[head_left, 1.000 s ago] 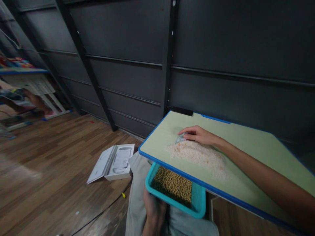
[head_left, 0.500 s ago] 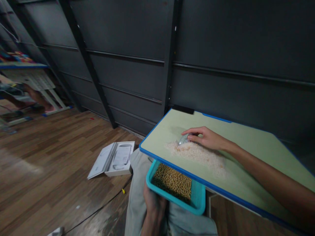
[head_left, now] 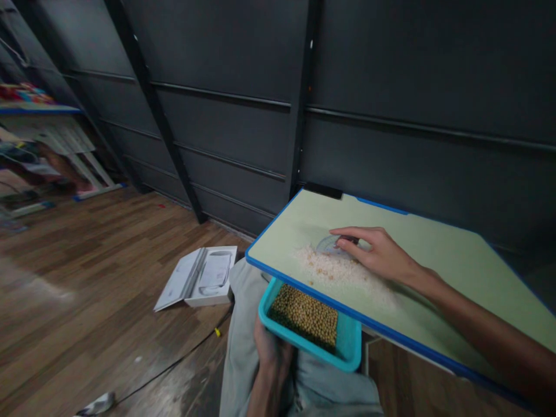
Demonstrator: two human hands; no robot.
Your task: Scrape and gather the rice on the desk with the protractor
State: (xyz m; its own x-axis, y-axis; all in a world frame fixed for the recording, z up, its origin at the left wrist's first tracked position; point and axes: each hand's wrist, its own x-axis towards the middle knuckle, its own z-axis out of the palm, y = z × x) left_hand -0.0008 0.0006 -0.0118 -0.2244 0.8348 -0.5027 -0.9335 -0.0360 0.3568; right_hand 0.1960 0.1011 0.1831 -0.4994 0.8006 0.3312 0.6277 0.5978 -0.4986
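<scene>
A pile of white rice [head_left: 347, 275] with a few tan beans in it lies on the green desk [head_left: 438, 255], close to its blue front edge. My right hand [head_left: 379, 253] rests on the far side of the pile, fingers pressed on a small clear plastic piece [head_left: 328, 244] at the pile's left end. Below the desk edge, a teal tray [head_left: 309, 349] full of tan beans [head_left: 306, 315] sits on my lap. My left hand [head_left: 270, 352] grips the tray's near left rim from below.
An open white box [head_left: 200, 278] lies on the wooden floor left of my knees, with a thin cable [head_left: 174, 365] and a white scrap [head_left: 98, 403] nearer. A dark panelled wall stands right behind the desk. A blurred shelf [head_left: 39, 108] is at far left.
My right hand has slid to the right along the pile with the clear piece under its fingers. The rice has spread a little toward the desk edge. The left hand and tray stay put.
</scene>
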